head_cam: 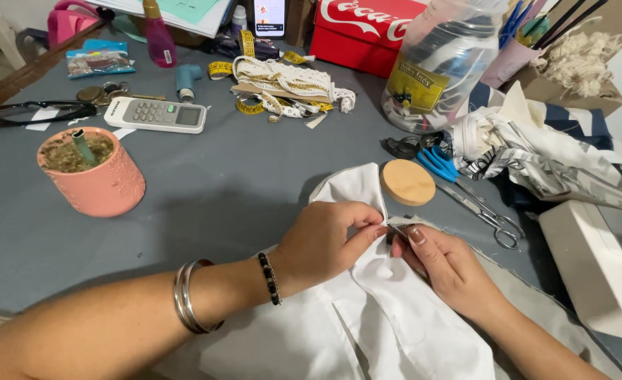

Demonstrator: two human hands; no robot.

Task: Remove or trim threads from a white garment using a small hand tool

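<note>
A piece of white fabric (367, 309) lies on the grey table (219, 190), folded and bunched near the front edge. My left hand (325, 243) pinches a fold of it between thumb and forefinger. My right hand (441, 264) meets the left at the same fold, its fingertips holding what looks like a thin pin or needle against the cloth. The left wrist carries silver bangles and a beaded bracelet.
A round wooden lid (407, 181) sits just beyond the fabric, with blue-handled scissors (459, 186) beside it. A pink cup (92, 171) stands at left, a remote control (156, 114) behind it. A clear jar (437, 67), patterned cloth (543, 155) and a white sewing machine (599, 260) crowd the right.
</note>
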